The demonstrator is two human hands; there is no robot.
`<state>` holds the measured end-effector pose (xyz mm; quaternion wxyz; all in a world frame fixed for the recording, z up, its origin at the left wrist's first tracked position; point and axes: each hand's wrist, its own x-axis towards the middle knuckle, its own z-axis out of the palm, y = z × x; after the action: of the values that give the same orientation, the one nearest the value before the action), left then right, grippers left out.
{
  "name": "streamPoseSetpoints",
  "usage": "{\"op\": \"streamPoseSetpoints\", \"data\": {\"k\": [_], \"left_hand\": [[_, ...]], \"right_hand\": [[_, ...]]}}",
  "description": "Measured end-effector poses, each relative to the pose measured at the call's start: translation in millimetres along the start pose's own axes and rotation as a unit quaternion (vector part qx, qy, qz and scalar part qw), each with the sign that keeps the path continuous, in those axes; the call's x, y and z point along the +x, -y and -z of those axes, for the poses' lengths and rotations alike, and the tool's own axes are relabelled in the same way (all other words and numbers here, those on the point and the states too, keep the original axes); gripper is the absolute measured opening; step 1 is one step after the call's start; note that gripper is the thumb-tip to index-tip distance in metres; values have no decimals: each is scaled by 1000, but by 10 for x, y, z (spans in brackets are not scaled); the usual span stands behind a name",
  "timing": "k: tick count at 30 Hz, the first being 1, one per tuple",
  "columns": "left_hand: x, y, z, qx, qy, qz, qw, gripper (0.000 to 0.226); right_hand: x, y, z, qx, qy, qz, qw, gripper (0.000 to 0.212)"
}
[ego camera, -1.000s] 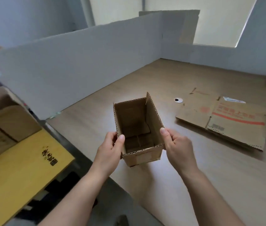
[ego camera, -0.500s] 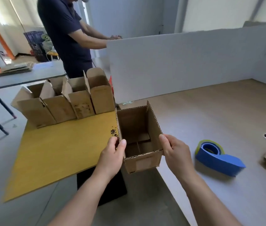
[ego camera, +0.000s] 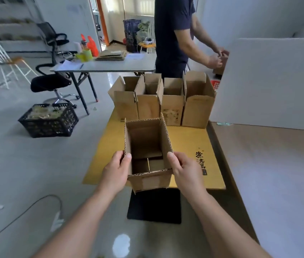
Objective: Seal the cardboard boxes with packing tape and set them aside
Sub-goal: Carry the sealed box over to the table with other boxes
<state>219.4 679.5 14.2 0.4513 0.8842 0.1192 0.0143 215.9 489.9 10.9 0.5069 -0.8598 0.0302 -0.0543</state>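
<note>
Head view is showing the open box (ego camera: pixel 145 138) where?
— It is hanging over the near edge of the yellow board (ego camera: pixel 184 144), off the surface as far as I can judge. The left hand (ego camera: pixel 116 170) and right hand (ego camera: pixel 186 174) are each clamping a side wall, thumbs hooking over the rim.
— And setting it down well?
— I'd be holding it level, lowering it just short of the row of boxes (ego camera: pixel 166 101), and letting go only once the base is resting flat.

a yellow tabletop (ego camera: pixel 184 144) lies below the left grip (ego camera: pixel 115 170) and right grip (ego camera: pixel 186 174); beyond them four open cardboard boxes (ego camera: pixel 171 108) stand on it in a row.
</note>
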Motion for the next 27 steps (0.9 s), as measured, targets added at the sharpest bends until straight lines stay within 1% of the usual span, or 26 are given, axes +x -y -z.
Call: {"op": "streamPoseSetpoints", "data": {"k": [4,8,11,15,18,23,27], "left_hand": [[470,287,276,-16,-17,-1,1000,37],[1167,519,571,-30,-12,-6,999,37],[1643,662,812,-27,-5,8,1000,33],[2179,754,1068,-22,3,17,1000,33],[2511,840,1133,-8,18,21,1000,37],[2870,965,1106,2,70,53,996,47],[2936,931,1070,6,73,54,996,51]], "right_hand": [[273,141,-525,36,27,-5,999,38],[727,315,-1087,27,28,-34,999,31],[1077,467,-1493,20,30,-64,997,30],[1479,665,-1926,4,46,-59,997,28],[1700,713,-2152,1,49,-62,997,27],[1949,696,-2374,-22,67,-77,995,32],[2062,680,-2419,-34,51,-95,994,38]]}}
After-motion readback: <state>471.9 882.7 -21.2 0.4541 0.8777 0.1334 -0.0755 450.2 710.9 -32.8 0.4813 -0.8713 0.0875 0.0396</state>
